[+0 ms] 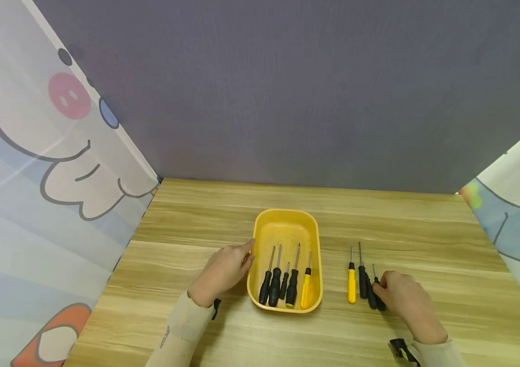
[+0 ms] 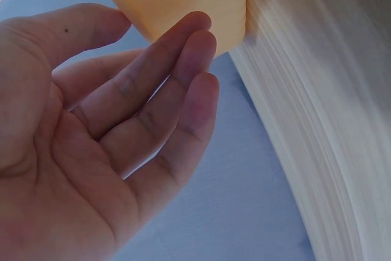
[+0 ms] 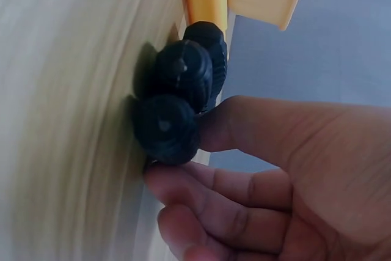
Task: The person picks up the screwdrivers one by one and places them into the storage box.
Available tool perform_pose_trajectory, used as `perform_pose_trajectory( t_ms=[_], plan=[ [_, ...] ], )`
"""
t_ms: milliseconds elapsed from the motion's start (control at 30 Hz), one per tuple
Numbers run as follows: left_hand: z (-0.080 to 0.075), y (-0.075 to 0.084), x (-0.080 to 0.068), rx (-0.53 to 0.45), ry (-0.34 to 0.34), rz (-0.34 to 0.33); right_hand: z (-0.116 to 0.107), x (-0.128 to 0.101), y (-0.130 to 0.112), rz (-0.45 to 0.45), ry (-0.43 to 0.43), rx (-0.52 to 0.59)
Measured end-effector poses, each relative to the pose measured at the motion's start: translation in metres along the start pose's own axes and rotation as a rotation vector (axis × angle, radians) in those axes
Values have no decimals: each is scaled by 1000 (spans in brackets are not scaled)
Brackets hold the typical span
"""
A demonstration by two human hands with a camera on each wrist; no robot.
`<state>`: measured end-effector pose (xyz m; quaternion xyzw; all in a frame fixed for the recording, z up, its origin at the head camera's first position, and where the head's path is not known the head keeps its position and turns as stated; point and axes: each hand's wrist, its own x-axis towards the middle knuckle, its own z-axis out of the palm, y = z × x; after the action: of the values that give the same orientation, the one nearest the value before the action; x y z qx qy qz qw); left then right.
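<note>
While left hand [image 1: 224, 271] fingers spread by the yellow tray [image 1: 260, 232]: right hand [image 1: 402, 298] fingers pinching a ribbed black screwdriver [image 1: 378, 295].

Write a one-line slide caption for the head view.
Left hand touches yellow tray holding five screwdrivers; right hand pinches the rightmost black screwdriver on the wooden table.

A light wood-grain worktop [image 1: 425, 229] with long plank lines carries everything here. Near its middle sits a yellow rectangular plastic tray [image 1: 286, 220] with rounded corners, resting flat on the boards. To the right of the tray, apart from it, a short row of screwdrivers lies directly on the wood, tips pointing away: a yellow-handled screwdriver [image 1: 351, 285] on the left, and three black-handled screwdrivers [image 1: 362, 281] packed close together just beside it.
</note>
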<state>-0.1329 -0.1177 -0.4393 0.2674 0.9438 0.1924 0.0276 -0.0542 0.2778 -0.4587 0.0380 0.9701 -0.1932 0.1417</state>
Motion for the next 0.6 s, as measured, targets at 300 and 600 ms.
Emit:
perform_pose_trajectory(
  t_ms=[300,600],
  plan=[
    [1,0,-1,7,9,8,-6,1,-7,24,-17,1],
    [0,0,-1,10,25,10,-17,2,-33,-14,6,-20]
  ],
)
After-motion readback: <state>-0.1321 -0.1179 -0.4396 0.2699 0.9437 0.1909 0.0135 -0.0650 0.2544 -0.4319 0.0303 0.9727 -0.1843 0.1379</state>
